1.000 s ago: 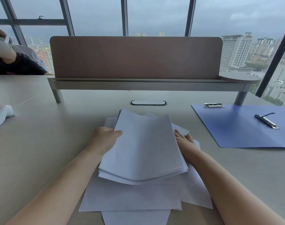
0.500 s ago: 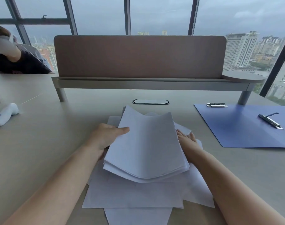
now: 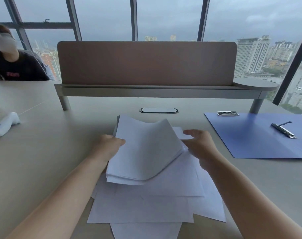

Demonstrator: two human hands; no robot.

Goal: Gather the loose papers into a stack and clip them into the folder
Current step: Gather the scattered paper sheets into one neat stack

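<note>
left hand (image 3: 110,147) is gripping the stack (image 3: 145,150) by its left edge, thumb on top; stack is bowing up on the right, long axis running away from camera; right hand (image 3: 201,145) is hovering unclenched beside it; loose sheets (image 3: 146,207) are lying fanned beneath; blue folder (image 3: 260,137) is lying flat, open, well right.

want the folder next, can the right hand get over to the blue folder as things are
Probably yes. The right hand hovers open beside the stack, holding nothing, and only bare table lies between it and the blue folder, which lies open and flat.
</note>
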